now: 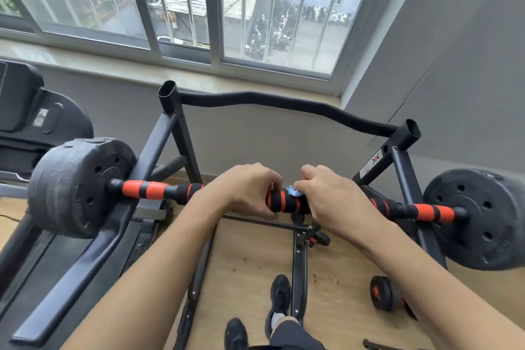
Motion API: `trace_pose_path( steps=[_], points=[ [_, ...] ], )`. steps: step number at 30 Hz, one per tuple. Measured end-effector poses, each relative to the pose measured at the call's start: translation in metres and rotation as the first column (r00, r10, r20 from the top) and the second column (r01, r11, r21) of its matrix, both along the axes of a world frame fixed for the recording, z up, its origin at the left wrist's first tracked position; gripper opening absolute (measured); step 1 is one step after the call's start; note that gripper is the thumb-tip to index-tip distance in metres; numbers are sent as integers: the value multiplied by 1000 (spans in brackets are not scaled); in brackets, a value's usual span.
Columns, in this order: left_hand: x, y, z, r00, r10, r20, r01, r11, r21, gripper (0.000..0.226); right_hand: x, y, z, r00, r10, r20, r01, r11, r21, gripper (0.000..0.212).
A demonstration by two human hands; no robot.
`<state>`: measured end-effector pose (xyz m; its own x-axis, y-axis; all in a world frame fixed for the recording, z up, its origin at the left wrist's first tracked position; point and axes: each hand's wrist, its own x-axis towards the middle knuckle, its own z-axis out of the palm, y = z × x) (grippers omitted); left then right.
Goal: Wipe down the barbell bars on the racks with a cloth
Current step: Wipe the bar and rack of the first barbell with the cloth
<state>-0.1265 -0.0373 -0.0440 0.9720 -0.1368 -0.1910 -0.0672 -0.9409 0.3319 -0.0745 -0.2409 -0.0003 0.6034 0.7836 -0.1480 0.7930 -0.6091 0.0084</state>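
A barbell bar (153, 190) with black and orange foam grips lies across a black rack (181, 128), with a black weight plate at the left end (76, 187) and another at the right end (480, 219). My left hand (250, 187) is wrapped around the bar near its middle. Just to the right, my right hand (332, 196) presses a small light blue cloth (295, 192) onto the bar. Only a corner of the cloth shows between my hands.
A treadmill (25, 111) stands at the left, close to the left plate. A window and a grey wall are behind the rack. On the wooden floor lie a small dumbbell (382, 293) at the right and the rack's base bars; my black shoes are below.
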Motion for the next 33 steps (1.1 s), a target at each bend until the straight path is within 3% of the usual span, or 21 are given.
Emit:
trace_pose_path(
  steps=[3,6,10,13,16,21,23,25,27,30,33],
  points=[
    [-23,-7,-24,873,-132,470,8,966,257,27,-7,2,0,1000,-7,-22,8,999,38,17],
    [-39,-33,-46,807,18,590,-185,957,223,18,-5,4,-7,1000,-31,6,31,998,50,19],
    [-24,-41,-50,799,127,587,-318,919,234,25,-4,3,-13,997,-58,51,54,996,76,12],
    [-17,-36,-40,858,129,497,-292,919,264,29,-5,1,-13,998,-42,56,35,991,128,14],
    [-10,-31,-22,940,148,306,-239,928,285,33,-4,0,-15,996,-37,76,26,989,146,16],
    [13,-17,-3,988,145,-52,-140,987,81,32,-8,3,-11,996,-73,58,62,982,177,26],
    [12,-11,-6,991,94,92,-102,991,89,34,-4,7,-12,992,-123,36,113,972,206,27],
    [3,-16,-19,920,-14,392,-78,973,218,29,-1,11,-14,986,-167,10,160,958,237,29],
    [-6,-28,-36,838,-74,541,-96,956,279,22,0,13,-16,980,-198,-3,192,945,263,30],
    [-5,-40,-49,818,-8,575,-205,930,304,20,-4,11,-18,975,-220,-28,219,932,289,31],
    [4,-42,-34,870,80,486,-257,915,310,23,-7,10,-20,974,-228,-5,220,930,295,29]
  ],
)
